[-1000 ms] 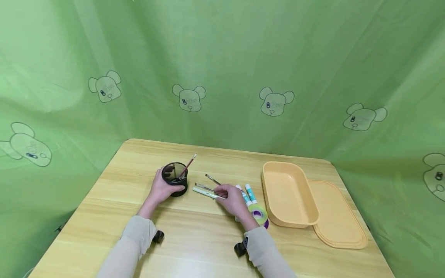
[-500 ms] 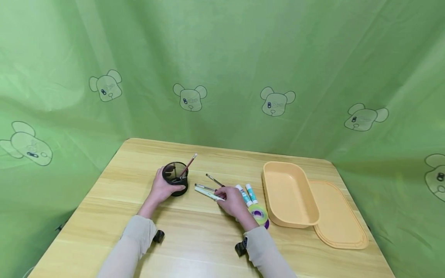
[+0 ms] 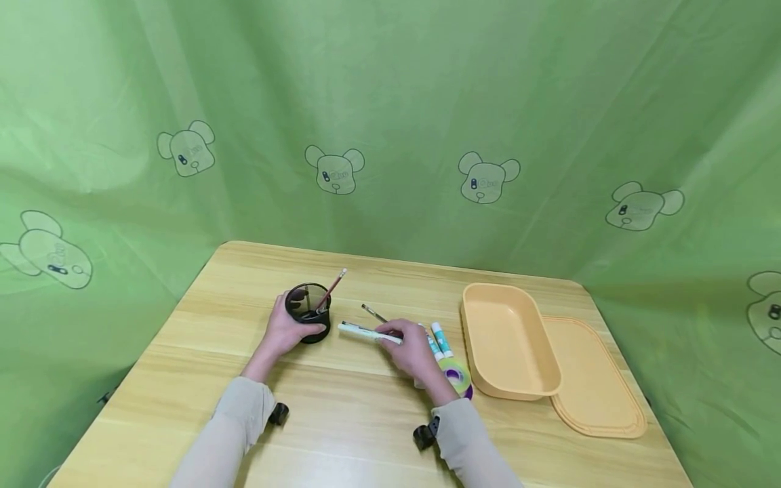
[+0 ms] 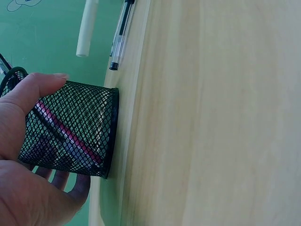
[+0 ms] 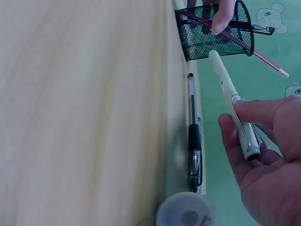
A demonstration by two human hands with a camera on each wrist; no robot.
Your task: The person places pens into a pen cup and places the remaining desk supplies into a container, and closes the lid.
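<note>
My left hand grips a black mesh pen cup that stands upright on the table. A red pencil leans inside it, beside a dark item seen only partly through the mesh. Between thumb and fingers, my right hand pinches a pale green pen with a metal clip. In the right wrist view this pen is raised off the tabletop, its far end pointing towards the cup. Below it lies a clear gel pen with a black grip. Another dark-tipped pen lies farther back, partly hidden by my right hand.
Two glue sticks and rolls of tape lie close by my right wrist. To their right stands an orange open box, with its flat lid beside it. A green curtain hangs behind the table.
My right hand has taken up the pale green pen from the table and lifted it. The left hand and the pen cup stay in place.
</note>
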